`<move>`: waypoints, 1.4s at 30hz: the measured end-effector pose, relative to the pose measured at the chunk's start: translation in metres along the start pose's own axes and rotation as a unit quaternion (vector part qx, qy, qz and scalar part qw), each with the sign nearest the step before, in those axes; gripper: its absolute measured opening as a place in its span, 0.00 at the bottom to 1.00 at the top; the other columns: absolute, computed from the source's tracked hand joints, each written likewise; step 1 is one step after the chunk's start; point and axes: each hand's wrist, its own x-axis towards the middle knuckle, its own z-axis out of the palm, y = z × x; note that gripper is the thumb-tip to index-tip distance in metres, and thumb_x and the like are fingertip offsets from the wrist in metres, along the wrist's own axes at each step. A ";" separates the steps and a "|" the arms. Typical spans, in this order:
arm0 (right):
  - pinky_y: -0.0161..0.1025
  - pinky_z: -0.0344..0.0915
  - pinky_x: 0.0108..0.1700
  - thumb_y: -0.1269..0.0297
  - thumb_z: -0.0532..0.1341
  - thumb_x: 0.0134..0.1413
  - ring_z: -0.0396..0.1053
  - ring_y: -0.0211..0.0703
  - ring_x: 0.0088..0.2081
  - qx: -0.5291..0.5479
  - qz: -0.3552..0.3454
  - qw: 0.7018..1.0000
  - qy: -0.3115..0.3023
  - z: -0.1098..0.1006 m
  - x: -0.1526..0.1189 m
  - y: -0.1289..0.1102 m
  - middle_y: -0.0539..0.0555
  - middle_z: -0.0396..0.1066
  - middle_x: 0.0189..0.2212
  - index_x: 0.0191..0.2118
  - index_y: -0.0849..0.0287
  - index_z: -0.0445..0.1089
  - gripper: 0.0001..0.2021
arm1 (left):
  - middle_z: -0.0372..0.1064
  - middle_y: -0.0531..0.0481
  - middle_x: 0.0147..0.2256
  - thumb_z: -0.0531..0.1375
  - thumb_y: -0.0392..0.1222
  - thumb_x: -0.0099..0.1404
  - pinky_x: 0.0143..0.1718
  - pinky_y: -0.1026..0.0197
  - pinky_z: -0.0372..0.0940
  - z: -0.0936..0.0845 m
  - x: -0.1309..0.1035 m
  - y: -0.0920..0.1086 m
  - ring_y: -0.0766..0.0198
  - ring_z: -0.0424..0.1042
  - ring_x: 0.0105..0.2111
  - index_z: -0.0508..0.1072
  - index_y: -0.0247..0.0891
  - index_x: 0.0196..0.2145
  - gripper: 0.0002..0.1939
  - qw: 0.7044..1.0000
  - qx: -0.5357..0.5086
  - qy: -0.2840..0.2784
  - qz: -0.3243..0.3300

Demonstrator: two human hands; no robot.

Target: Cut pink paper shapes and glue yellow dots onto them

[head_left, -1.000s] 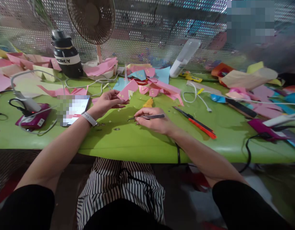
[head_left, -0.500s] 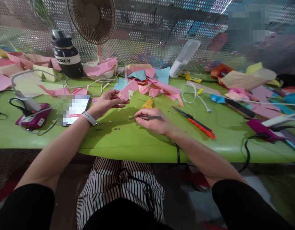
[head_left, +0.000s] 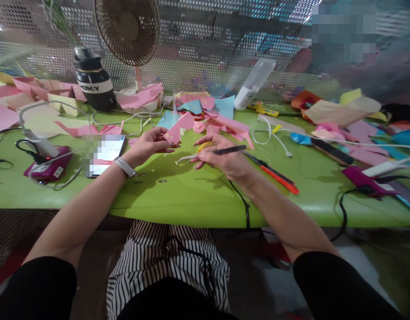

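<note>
My left hand [head_left: 154,143] pinches a piece of pink paper [head_left: 179,127] dotted with small yellow marks, held above the green table [head_left: 178,200]. Between the closed fingers of my right hand [head_left: 218,155] is a pair of tweezers [head_left: 230,150], its bent tips pointing left. A tiny pale bit sits at the tips, too small to name. Partly hidden behind my right hand lies a yellow tool [head_left: 205,146], probably a glue gun, whose black cord runs toward the table's front edge. Small dark flakes [head_left: 162,181] are scattered on the table below my left hand.
An orange and black cutter [head_left: 275,175] lies right of my right hand. A phone [head_left: 108,155] and a purple power socket [head_left: 53,164] are at left. Behind stand a black bottle [head_left: 96,86], a fan [head_left: 127,31] and a leaning white bottle [head_left: 253,84], among coloured paper scraps.
My right hand has risen off the table and turned, so the tweezers now point left with a pale bit at their tips. My left hand stays nearly still with the pink paper.
</note>
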 end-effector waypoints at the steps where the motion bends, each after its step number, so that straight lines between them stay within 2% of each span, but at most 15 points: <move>1: 0.38 0.74 0.33 0.58 0.68 0.49 0.79 0.43 0.28 0.026 -0.004 1.000 0.016 -0.003 0.002 -0.001 0.51 0.79 0.28 0.46 0.56 0.67 0.19 | 0.79 0.44 0.37 0.71 0.34 0.56 0.48 0.53 0.74 0.000 0.000 0.000 0.56 0.81 0.41 0.70 0.34 0.41 0.17 1.000 -0.001 -0.014 -0.007; 5: 0.34 0.71 0.29 0.55 0.67 0.49 0.78 0.40 0.27 0.067 0.005 0.996 0.062 -0.007 0.008 0.001 0.51 0.80 0.30 0.47 0.55 0.65 0.20 | 0.80 0.44 0.36 0.72 0.35 0.54 0.46 0.55 0.75 0.004 -0.003 0.001 0.59 0.81 0.39 0.72 0.34 0.42 0.19 0.997 -0.015 -0.071 -0.020; 9: 0.33 0.69 0.27 0.55 0.68 0.48 0.77 0.38 0.26 0.080 0.006 0.993 0.082 -0.005 0.010 0.008 0.49 0.80 0.28 0.45 0.54 0.64 0.20 | 0.79 0.44 0.36 0.73 0.36 0.54 0.43 0.58 0.75 0.005 -0.004 0.002 0.61 0.80 0.36 0.73 0.34 0.41 0.18 0.994 -0.024 -0.102 -0.016; 12: 0.32 0.68 0.26 0.54 0.67 0.49 0.78 0.40 0.27 0.065 -0.008 0.994 0.088 -0.005 0.009 0.008 0.47 0.77 0.25 0.43 0.54 0.63 0.18 | 0.79 0.45 0.36 0.73 0.36 0.53 0.43 0.58 0.75 0.005 -0.005 0.004 0.61 0.80 0.35 0.73 0.34 0.41 0.19 0.994 -0.032 -0.106 -0.018; 17: 0.37 0.74 0.31 0.55 0.68 0.49 0.80 0.46 0.32 0.048 -0.037 0.994 0.091 -0.007 0.009 0.004 0.46 0.75 0.22 0.41 0.53 0.62 0.18 | 0.79 0.45 0.36 0.73 0.34 0.53 0.43 0.58 0.74 0.004 -0.006 0.006 0.62 0.80 0.34 0.73 0.34 0.41 0.18 0.993 -0.037 -0.107 -0.020; 20: 0.39 0.76 0.31 0.57 0.68 0.48 0.80 0.47 0.32 0.050 -0.049 0.993 0.097 -0.007 0.008 0.003 0.47 0.75 0.22 0.41 0.54 0.62 0.18 | 0.79 0.45 0.35 0.73 0.34 0.53 0.43 0.59 0.74 0.004 -0.006 0.006 0.62 0.80 0.34 0.73 0.34 0.41 0.19 0.994 -0.037 -0.104 -0.020; 31: 0.37 0.76 0.31 0.62 0.70 0.49 0.79 0.42 0.28 0.066 -0.098 0.988 0.099 -0.010 0.004 -0.004 0.44 0.72 0.21 0.38 0.55 0.65 0.14 | 0.80 0.44 0.35 0.72 0.34 0.55 0.42 0.59 0.75 0.003 -0.007 0.007 0.62 0.80 0.34 0.74 0.31 0.41 0.17 0.992 -0.015 -0.122 -0.029; 36: 0.34 0.74 0.26 0.60 0.71 0.48 0.77 0.39 0.24 0.071 -0.099 0.989 0.085 -0.009 0.004 -0.008 0.44 0.72 0.22 0.37 0.56 0.65 0.15 | 0.80 0.43 0.35 0.71 0.34 0.56 0.43 0.58 0.75 0.004 -0.008 0.009 0.62 0.80 0.34 0.75 0.31 0.41 0.15 0.988 0.006 -0.151 -0.031; 42: 0.35 0.76 0.27 0.61 0.71 0.48 0.77 0.39 0.25 0.083 -0.095 0.989 0.076 -0.009 0.004 -0.005 0.44 0.71 0.23 0.36 0.56 0.65 0.14 | 0.80 0.42 0.38 0.71 0.35 0.56 0.46 0.54 0.75 0.001 -0.006 0.005 0.60 0.81 0.36 0.75 0.31 0.41 0.15 0.986 0.001 -0.162 -0.030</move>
